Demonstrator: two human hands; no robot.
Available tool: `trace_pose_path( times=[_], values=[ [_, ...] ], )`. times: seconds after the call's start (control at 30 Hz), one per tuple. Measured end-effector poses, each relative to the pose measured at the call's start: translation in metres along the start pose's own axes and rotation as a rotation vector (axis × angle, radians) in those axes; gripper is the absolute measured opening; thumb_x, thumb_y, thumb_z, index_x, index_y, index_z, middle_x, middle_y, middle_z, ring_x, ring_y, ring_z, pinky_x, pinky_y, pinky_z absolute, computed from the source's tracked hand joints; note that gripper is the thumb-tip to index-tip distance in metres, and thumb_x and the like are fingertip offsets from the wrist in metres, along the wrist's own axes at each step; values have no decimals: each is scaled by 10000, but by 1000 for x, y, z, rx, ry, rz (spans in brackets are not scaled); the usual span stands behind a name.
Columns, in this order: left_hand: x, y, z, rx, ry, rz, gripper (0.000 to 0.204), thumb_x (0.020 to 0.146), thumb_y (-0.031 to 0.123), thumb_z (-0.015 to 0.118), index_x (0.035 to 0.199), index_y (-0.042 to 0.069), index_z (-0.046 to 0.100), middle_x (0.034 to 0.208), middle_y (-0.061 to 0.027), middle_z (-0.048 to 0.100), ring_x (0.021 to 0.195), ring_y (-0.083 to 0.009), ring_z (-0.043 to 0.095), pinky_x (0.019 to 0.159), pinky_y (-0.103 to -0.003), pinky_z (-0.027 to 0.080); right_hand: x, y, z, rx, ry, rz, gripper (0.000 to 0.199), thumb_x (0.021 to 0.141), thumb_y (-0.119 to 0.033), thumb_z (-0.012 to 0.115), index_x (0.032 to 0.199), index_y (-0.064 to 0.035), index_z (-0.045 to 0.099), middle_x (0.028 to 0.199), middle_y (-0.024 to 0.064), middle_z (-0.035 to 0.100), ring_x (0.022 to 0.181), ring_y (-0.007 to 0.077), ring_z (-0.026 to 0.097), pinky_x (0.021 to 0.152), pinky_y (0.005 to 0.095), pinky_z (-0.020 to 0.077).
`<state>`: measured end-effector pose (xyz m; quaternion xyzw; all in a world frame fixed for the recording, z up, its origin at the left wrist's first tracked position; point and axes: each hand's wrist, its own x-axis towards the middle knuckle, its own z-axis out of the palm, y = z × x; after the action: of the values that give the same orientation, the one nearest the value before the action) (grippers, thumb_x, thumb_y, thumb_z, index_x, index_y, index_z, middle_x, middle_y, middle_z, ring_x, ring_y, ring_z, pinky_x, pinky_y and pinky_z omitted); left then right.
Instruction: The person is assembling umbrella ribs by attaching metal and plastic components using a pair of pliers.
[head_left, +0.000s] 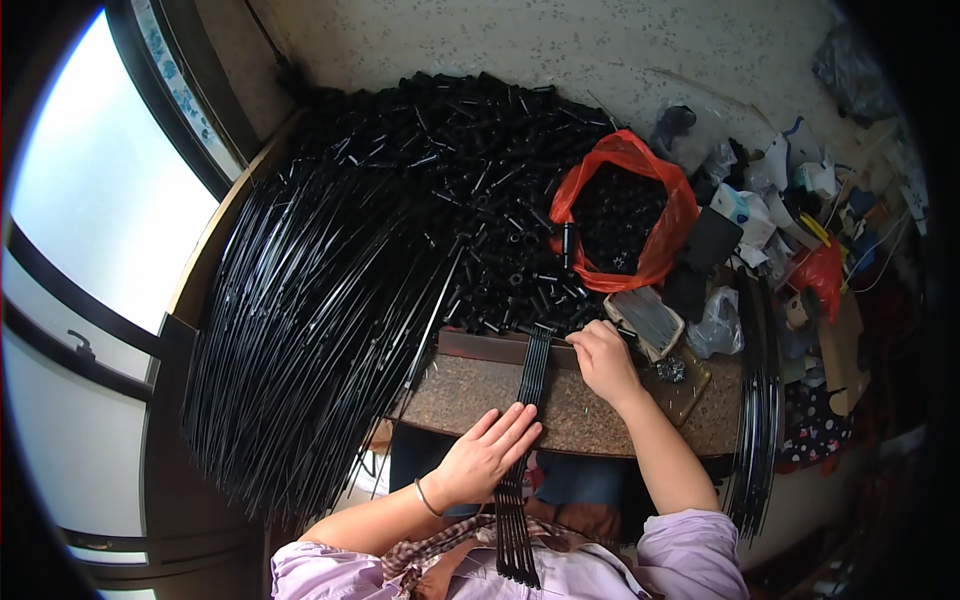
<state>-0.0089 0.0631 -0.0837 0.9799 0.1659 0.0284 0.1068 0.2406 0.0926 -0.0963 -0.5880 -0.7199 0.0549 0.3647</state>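
A row of thin black rods (536, 372) lies side by side across the table edge, running from the far side down towards my lap. My left hand (490, 455) rests flat on the rods with its fingers stretched out. To the right of their far ends, my right hand (603, 360) is closed in a pinch. Whatever sits between those fingertips is too small to make out. Just beyond the rods, short black tubes (515, 275) are heaped in a loose pile. A low dark strip (480, 346) separates the pile from the speckled tabletop (455, 388).
Long black rods (290, 350) fan over the table's left side. An open red plastic bag (683, 215) holds small black parts. Near my right hand are an open box (650, 318), a clear bag (716, 325) and small metal pieces (671, 370). More rods (760, 430) hang at right.
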Motion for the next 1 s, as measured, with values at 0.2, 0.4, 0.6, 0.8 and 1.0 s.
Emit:
trace_pose_path(
  times=[0.2, 0.4, 0.6, 0.8, 1.0],
  values=[
    [-1, -1, 2, -70, 36, -16, 826, 684, 342, 592, 1355, -10, 261, 1424, -192, 229, 1319, -294, 243, 1047, -405, 236, 3, -4, 1, 32, 3, -15, 110, 711, 36, 574, 806, 5, 619, 729, 112, 535, 733, 285, 520, 645, 351, 433],
    [1, -1, 0, -5, -7, -6, 837, 674, 331, 608, 1356, -6, 259, 1426, -189, 224, 1321, -293, 238, 1050, -403, 230, -3, 7, -2, 49, 35, 29, 122, 710, 42, 569, 806, -1, 631, 724, 107, 551, 725, 272, 533, 639, 338, 436],
    [1, 0, -1, -45, -4, -10, 816, 683, 302, 596, 1360, -1, 256, 1428, -184, 225, 1321, -290, 238, 1050, -403, 230, 2, -2, 0, 60, 13, 1, 121, 705, 33, 573, 805, -5, 629, 738, 97, 547, 741, 279, 517, 671, 357, 440],
    [-2, -1, 1, -96, 32, -25, 767, 718, 286, 558, 1364, 7, 254, 1429, -177, 230, 1323, -283, 241, 1052, -401, 227, 7, -5, -10, -95, -61, -54, 131, 704, 23, 589, 812, -24, 647, 738, 93, 556, 735, 270, 536, 644, 342, 438],
    [-2, -1, 4, -105, 42, -25, 778, 716, 303, 564, 1366, 11, 252, 1432, -177, 225, 1324, -283, 238, 1051, -399, 229, 2, -2, -8, 46, -115, 70, 108, 728, -5, 591, 817, -30, 646, 751, 94, 552, 731, 280, 563, 644, 349, 462]
  ],
)
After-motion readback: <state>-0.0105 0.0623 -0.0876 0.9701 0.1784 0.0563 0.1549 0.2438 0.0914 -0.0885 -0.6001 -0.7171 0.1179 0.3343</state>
